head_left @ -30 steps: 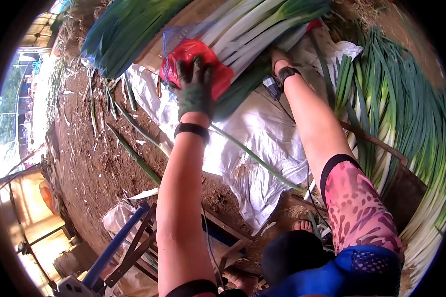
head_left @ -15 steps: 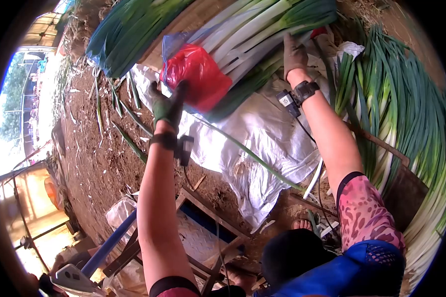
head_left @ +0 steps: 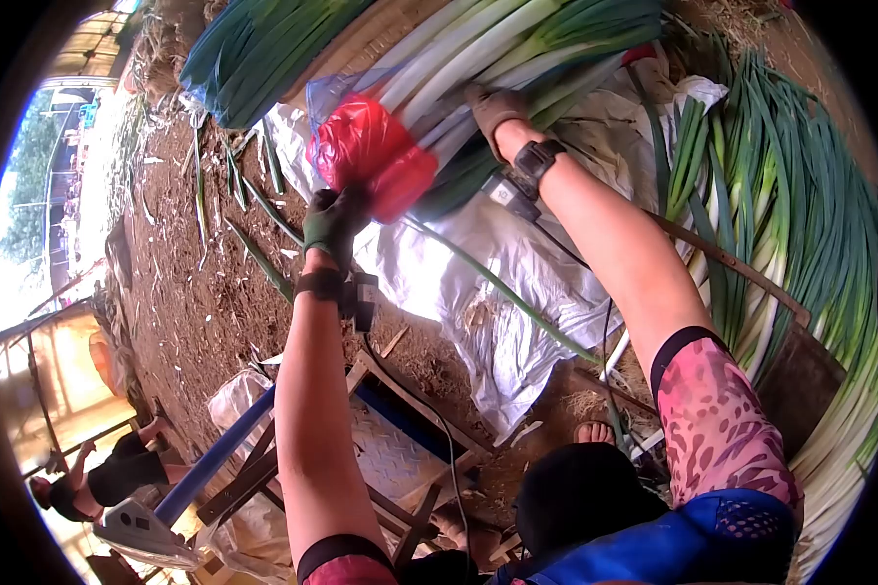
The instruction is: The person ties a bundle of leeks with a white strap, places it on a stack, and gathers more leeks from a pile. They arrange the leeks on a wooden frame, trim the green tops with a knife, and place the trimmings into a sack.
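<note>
A bundle of green onions [head_left: 449, 63] lies at the top centre, its white ends inside clear bluish plastic. Over those ends sits a red plastic bag [head_left: 373, 146]. My left hand [head_left: 336, 224], in a dark glove, is closed on the bag's lower edge. Farther right, my right hand [head_left: 498, 115], in a brownish glove, lies against the near side of the stalks; its fingers are partly hidden, so its grip is unclear. White sheeting [head_left: 498, 283] is spread beneath the bundle.
Another leafy bundle [head_left: 263, 58] is at the upper left. A large pile of green onions [head_left: 800, 234] covers the right side. A metal-and-wood frame [head_left: 400, 429] stands near my legs, beside a blue pole [head_left: 215, 453]. Another person [head_left: 117, 478] is at the lower left.
My right hand has moved left and down along the bundle. My left hand has closed on the red bag, which has shifted slightly left. A person has come into view at the lower left.
</note>
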